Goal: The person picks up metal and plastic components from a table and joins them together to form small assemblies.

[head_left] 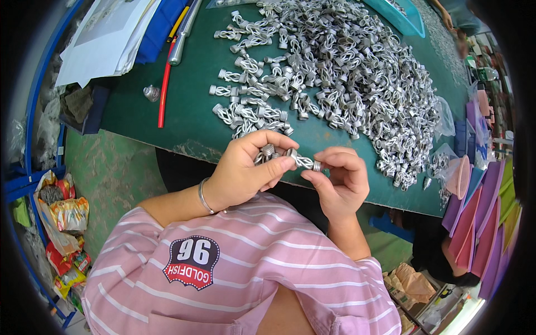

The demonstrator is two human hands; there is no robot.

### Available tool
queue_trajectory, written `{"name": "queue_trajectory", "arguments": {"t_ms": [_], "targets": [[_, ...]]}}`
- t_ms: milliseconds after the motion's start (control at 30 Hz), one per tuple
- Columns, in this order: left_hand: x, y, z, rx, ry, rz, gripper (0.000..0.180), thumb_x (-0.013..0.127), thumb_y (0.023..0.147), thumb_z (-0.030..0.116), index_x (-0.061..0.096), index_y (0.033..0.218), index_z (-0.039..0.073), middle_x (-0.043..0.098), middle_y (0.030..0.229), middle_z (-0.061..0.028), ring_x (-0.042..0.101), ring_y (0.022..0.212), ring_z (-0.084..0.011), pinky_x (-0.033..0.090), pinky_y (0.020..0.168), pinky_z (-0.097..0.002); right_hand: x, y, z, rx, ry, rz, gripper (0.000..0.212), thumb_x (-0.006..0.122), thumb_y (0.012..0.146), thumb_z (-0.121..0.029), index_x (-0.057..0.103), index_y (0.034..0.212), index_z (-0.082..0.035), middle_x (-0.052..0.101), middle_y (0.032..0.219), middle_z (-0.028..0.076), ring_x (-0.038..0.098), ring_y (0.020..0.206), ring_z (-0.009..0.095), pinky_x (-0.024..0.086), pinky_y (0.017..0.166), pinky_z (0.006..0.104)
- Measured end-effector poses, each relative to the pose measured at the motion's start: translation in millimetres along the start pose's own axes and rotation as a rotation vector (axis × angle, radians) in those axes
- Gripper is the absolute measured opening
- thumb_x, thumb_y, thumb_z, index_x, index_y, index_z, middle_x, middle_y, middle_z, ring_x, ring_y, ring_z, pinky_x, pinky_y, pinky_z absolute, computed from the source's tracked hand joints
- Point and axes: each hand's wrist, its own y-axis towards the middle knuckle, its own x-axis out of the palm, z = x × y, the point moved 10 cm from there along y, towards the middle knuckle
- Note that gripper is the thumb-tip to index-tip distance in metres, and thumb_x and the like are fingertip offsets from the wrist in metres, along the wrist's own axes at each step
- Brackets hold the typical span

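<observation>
Between my two hands, just in front of the table's near edge, is a small silver twisted metal piece (304, 162) with ribbed ring ends. My left hand (244, 167) is closed, gripping its left end with thumb and fingers. A couple more such metal pieces (268, 151) rest in the curled fingers of that hand. On the other side, my right hand (343, 177) pinches the ribbed right end between thumb and forefinger. Its other fingers are curled in. A big heap of similar metal pieces (357, 72) covers the table beyond my hands.
The green table (187, 106) has a red pen-like rod (164, 92), a metal rod (180, 42) and papers (103, 44) at left. A turquoise tray (410, 22) stands at the far right. Colourful sheets (474, 223) hang right. Another person's hand (446, 21) shows far off.
</observation>
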Motion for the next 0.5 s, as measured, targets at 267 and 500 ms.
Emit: {"name": "queue_trajectory", "arguments": {"t_ms": [267,500], "targets": [[5.8,-1.7,-20.9,-0.188,-0.326,-0.035,0.026,0.051,0.087,0.006,0.052,0.112,-0.003,0.061,0.085,-0.0131,0.053,0.052,-0.0116,0.037,0.039,-0.0188,21.1,6.5,-26.6,-0.097,0.239,-0.09,0.038,0.068,0.069,0.011,0.048,0.099,-0.002,0.061,0.087,0.016,0.06,0.081,0.023,0.049,0.07,0.0304],[-7.7,-30.6,-29.4,-0.305,-0.467,-0.238,0.019,0.055,0.086,0.011,0.053,0.1,-0.002,0.059,0.081,-0.0146,0.057,0.053,-0.0179,0.039,0.036,-0.0213,45.4,34.3,-8.3,-0.195,-0.553,-0.191,0.021,0.062,0.072,0.005,0.061,0.092,-0.002,0.056,0.09,0.012,0.053,0.08,0.028,0.042,0.071,0.0344]]}}
